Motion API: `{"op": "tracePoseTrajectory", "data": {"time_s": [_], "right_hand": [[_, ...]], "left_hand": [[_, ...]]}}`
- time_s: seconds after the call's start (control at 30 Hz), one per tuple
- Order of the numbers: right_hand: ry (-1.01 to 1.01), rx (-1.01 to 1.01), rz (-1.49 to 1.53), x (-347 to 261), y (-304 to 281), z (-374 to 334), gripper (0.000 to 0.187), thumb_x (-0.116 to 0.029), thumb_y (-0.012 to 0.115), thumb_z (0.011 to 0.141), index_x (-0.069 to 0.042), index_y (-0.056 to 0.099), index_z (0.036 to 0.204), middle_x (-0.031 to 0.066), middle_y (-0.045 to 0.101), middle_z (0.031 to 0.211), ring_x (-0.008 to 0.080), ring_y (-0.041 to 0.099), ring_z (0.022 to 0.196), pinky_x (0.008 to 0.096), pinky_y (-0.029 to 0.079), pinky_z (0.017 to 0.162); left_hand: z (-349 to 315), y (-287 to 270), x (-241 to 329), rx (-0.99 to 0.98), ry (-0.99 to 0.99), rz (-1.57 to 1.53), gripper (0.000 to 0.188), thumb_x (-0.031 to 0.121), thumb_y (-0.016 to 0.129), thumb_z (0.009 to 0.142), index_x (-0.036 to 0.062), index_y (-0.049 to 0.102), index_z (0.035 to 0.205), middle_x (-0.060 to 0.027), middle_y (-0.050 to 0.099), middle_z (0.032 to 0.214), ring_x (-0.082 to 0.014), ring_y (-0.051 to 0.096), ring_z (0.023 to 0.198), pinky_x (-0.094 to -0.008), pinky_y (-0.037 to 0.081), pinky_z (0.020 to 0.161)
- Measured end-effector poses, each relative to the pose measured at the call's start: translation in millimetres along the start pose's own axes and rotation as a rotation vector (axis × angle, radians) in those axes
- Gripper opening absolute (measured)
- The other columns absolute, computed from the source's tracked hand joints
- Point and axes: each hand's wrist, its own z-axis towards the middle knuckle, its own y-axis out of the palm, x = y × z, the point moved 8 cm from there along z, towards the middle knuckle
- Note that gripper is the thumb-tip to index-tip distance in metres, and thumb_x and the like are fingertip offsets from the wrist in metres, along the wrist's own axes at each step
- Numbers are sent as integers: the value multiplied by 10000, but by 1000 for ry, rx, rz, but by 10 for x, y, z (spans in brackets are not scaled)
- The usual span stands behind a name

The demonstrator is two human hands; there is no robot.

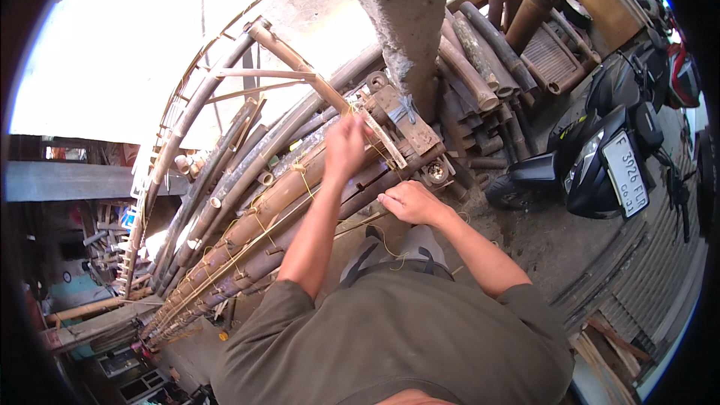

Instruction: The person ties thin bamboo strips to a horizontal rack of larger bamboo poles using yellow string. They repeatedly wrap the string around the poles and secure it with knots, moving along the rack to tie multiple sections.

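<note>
Long brown bamboo poles [300,172] lie side by side in front of me, bound at intervals with thin yellow cord [299,169]. My left hand [345,151] is over the near end of these poles, by a pale flat strip [384,139]; motion blurs its fingers, and a bit of yellow shows at their tips. Lower and to the right, my right hand [411,202] is closed in a fist beside the pole ends; what it grips, if anything, is hidden. A loose loop of yellow cord hangs below the hands, in front of my legs.
A rough concrete post [397,15] rises just beyond the poles. Next to it is a wooden block [412,131] with a blue tie. Cut bamboo lengths [469,67] are stacked behind at right. A dark motorcycle [592,157] stands to the right. A curved bamboo frame [202,97] stands at left.
</note>
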Motion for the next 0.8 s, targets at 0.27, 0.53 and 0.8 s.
{"op": "tracePoseTrajectory", "data": {"time_s": [0.27,0.53,0.8], "right_hand": [[-164,325,-218,-368,185,-167,330,-179,613,882,-43,548,588,167,580,594,355,588,612,423,486,797],[98,-384,1009,-1367,2509,-35,440,-369,487,1039,15,694,985,97,704,941,165,652,874,331,517,847],[403,851,1638,-1192,3077,396,196,-264,485,1005,-115,604,965,10,629,885,99,590,799,272,463,723]], "left_hand": [[1161,-309,-1143,176,94,476,331,282,539,987,-21,671,1002,-103,710,812,-241,667,726,-383,506,693],[-471,-2347,-1086,84,35,396,429,309,492,1013,-21,613,1258,-223,695,1106,-294,667,1056,-380,496,919],[-2359,-2750,-1722,-30,11,603,219,236,629,918,107,629,1096,-156,702,990,-306,656,995,-474,392,859]]}}
